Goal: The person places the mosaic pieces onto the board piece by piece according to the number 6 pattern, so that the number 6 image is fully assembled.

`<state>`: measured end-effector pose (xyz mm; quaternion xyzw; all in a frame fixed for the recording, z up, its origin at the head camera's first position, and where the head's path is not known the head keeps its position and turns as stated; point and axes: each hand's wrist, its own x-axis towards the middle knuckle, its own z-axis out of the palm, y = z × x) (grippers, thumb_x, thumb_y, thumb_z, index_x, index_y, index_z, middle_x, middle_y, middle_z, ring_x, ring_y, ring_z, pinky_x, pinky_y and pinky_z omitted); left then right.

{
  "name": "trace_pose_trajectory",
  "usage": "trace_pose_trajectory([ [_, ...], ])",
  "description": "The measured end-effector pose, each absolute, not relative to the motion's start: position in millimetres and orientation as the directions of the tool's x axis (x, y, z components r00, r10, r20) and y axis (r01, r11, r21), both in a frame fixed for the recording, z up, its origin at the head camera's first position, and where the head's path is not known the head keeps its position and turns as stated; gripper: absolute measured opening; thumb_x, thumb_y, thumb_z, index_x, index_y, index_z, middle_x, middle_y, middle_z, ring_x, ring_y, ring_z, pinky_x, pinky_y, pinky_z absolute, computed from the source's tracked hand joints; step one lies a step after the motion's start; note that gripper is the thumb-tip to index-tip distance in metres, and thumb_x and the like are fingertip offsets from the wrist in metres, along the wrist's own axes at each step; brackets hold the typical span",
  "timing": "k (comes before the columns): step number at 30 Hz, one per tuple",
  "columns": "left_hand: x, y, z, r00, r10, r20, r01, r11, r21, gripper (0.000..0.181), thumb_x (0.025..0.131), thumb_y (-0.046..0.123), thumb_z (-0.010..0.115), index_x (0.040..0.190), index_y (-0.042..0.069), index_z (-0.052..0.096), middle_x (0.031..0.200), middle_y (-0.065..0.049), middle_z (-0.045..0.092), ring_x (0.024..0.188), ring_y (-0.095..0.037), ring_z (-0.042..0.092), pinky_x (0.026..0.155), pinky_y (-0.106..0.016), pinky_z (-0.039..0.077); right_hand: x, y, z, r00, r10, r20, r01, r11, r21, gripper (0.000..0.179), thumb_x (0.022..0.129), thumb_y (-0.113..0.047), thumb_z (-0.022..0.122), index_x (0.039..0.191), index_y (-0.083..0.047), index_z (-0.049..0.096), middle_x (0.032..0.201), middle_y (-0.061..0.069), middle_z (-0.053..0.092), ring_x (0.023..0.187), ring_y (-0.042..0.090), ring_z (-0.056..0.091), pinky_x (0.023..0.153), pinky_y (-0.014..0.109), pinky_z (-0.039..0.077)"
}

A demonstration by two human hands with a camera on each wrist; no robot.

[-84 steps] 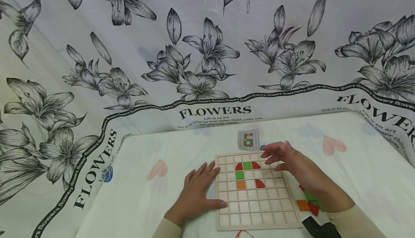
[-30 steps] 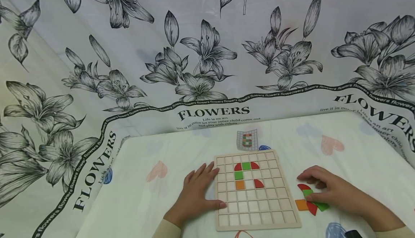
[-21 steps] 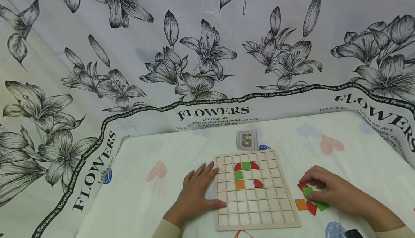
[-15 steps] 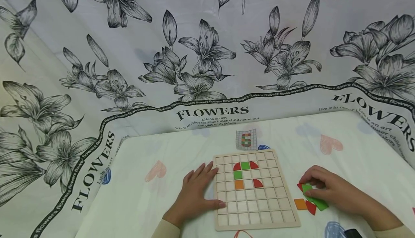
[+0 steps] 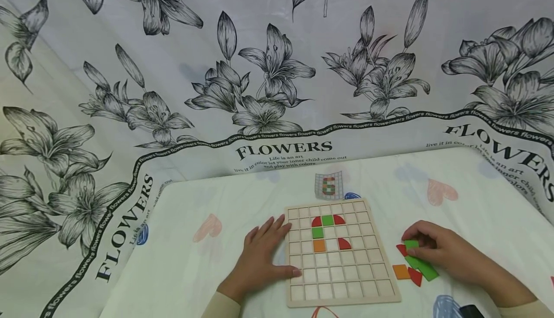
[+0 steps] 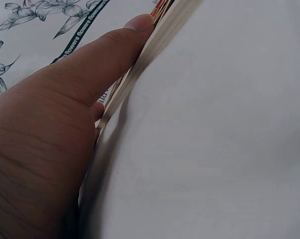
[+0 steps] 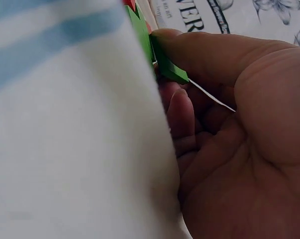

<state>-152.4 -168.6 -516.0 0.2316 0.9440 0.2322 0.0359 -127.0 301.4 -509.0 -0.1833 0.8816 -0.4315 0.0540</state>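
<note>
My left hand (image 5: 261,260) lies along the left side of a wooden grid board (image 5: 344,303), thumb on its rim and fingers stretched out. To the board's right, my right hand (image 5: 450,255) pinches a green square tile (image 5: 410,245) between thumb and fingers; in the right wrist view this green tile (image 7: 170,67) is tilted. Around it lie other green tiles (image 5: 424,267), an orange square tile (image 5: 400,272), a red quarter-round tile (image 5: 415,276) and a partly covered red tile (image 5: 402,250). On the board sit several red, green (image 5: 327,220) and orange (image 5: 319,246) tiles.
Behind the board lies a small card (image 5: 328,185) printed with a coloured grid pattern. A black object (image 5: 472,311) shows at the bottom edge by the right forearm. The table has a white cloth with printed hearts; a flower-patterned sheet (image 5: 277,106) hangs behind.
My right hand has gone from above the board's upper right to the loose tiles, and a green tile there has shifted in its pinch. The left hand stays on the board's edge.
</note>
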Motion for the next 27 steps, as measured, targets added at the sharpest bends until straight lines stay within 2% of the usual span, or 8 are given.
trace_pose_trajectory([
  [10, -153.9, -168.0, -514.5, -0.89, 0.455, 0.016, 0.413, 0.791, 0.451, 0.113, 0.079, 0.09, 0.07, 0.17, 0.03, 0.042, 0.177, 0.014, 0.024, 0.164, -0.017, 0.012, 0.126, -0.06, 0.01, -128.4, 303.1, -505.8, -0.937, -0.346, 0.057, -0.248, 0.539, -0.805, 0.017, 0.103, -0.011, 0.077, 0.118, -0.018, 0.073, 0.095, -0.006, 0.065, 0.084, 0.013, 0.059, 0.069, 0.026, 0.05],
  [18, -153.9, -167.5, -515.3, -0.889, 0.458, 0.022, 0.416, 0.787, 0.456, 0.111, 0.08, 0.089, 0.071, 0.17, 0.03, 0.042, 0.177, 0.014, 0.024, 0.164, -0.017, 0.013, 0.126, -0.06, 0.011, -128.6, 304.5, -507.5, -0.93, -0.363, 0.063, -0.251, 0.499, -0.829, 0.02, 0.102, -0.001, 0.073, 0.12, -0.01, 0.073, 0.105, -0.005, 0.07, 0.089, 0.013, 0.062, 0.075, 0.023, 0.053],
  [27, -153.0, -169.1, -515.8, -0.889, 0.458, 0.032, 0.421, 0.786, 0.453, 0.112, 0.08, 0.089, 0.07, 0.17, 0.029, 0.042, 0.177, 0.013, 0.025, 0.164, -0.019, 0.014, 0.125, -0.06, 0.011, -129.2, 298.2, -502.4, -0.957, -0.29, 0.018, -0.163, 0.484, -0.86, 0.018, 0.102, -0.01, 0.077, 0.119, -0.008, 0.072, 0.098, 0.001, 0.068, 0.086, 0.017, 0.065, 0.073, 0.025, 0.053],
])
